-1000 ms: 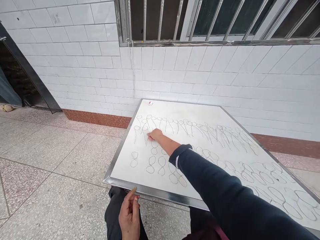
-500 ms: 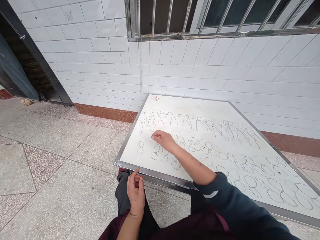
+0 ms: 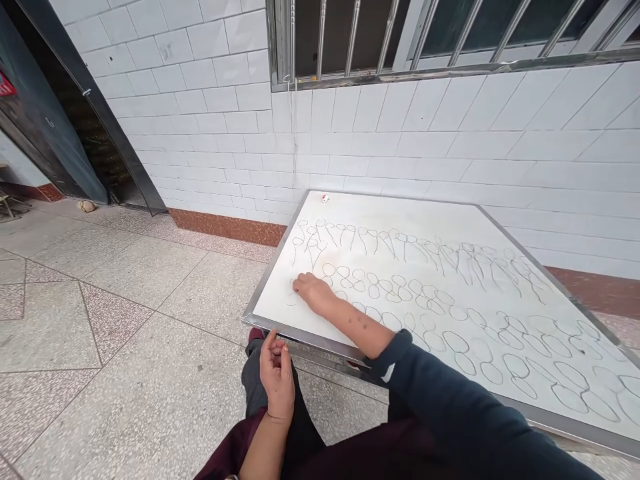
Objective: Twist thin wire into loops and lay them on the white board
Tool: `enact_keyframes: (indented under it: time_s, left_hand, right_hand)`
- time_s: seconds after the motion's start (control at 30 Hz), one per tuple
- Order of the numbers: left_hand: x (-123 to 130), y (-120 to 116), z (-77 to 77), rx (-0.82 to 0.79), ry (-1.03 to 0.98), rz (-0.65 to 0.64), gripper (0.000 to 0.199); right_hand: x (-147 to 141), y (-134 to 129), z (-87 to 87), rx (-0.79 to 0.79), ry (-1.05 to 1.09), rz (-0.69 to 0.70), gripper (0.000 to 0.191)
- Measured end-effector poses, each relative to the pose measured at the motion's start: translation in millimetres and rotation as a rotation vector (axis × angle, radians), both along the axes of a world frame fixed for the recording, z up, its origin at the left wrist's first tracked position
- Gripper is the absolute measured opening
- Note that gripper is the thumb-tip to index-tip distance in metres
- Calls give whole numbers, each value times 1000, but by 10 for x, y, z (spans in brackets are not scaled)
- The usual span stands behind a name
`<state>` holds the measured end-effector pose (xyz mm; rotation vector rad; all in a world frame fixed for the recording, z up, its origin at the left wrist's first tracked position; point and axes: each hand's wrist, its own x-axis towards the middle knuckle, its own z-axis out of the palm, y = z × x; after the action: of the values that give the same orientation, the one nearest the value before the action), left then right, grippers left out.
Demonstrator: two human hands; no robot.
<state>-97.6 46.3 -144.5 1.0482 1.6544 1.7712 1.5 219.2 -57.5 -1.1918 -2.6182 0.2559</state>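
A white board-topped table [image 3: 390, 207] with a metal rim lies before me, bearing rows of thin dark loops [image 3: 400, 283]. Many are figure-eights; those farther back are single loops with two trailing ends. From here I cannot tell whether they are strands or drawn lines. My right hand [image 3: 314, 293] rests over the table's left part, fingertips pinched together at a figure-eight that they mostly cover; anything between them is hidden. Below the near metal edge, my left hand [image 3: 277, 380] is palm up, its fingers loosely bent and apart, and nothing visible in it.
A small red-and-white object [image 3: 325, 199] lies at the table's far left corner. Behind stands a white tiled wall [image 3: 210, 133] with a barred window [image 3: 370, 40]. To the left are a dark doorway [image 3: 100, 147] and a round object [image 3: 87, 206] on the speckled floor [image 3: 165, 373].
My right hand has moved slightly left and nearer to me, from the loops with trailing ends down onto a figure-eight. My left hand stays by the edge. The view has turned a little left.
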Motion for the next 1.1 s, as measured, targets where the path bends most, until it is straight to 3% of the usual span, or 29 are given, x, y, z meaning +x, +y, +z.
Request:
enact_keyframes:
  time_s: [0.13,0.27,0.37,0.5,0.63,0.77,0.87,0.97,1.1]
  left_hand:
    - [-48,31,336,34,-130,15,50]
    - [12,32,696,34,-187,-165,61]
    - [153,-22,850,10,-253,-281,57]
    - [353,-136,964,14,-361,-331,51]
    - [479,-223,1049,31,-439,-364,53]
    - [574,-283,1094,47,-528,-382,52]
    - [646,-325,1109,65,-530,-361,51]
    - [713,-357,1124,70,-445,-320,51]
    - [769,-372,1141,79,-409,-324,52]
  right_hand:
    - [205,-410,178,102,34,74,17]
    - [410,-877,320,195,54,163,15]
    - [565,-1112,403,201,75,209,18]
    - [769,-1293,483,120,199,265,21]
    - [912,-1410,458,31,441,243,20]
    - [999,-1517,361,-48,725,35,12]
    - [1040,-1619,321,-272,871,-140,13]
    - [1059,-1712,316,-497,924,-154,18]
    - [1065,-1755,307,-548,971,-144,10]
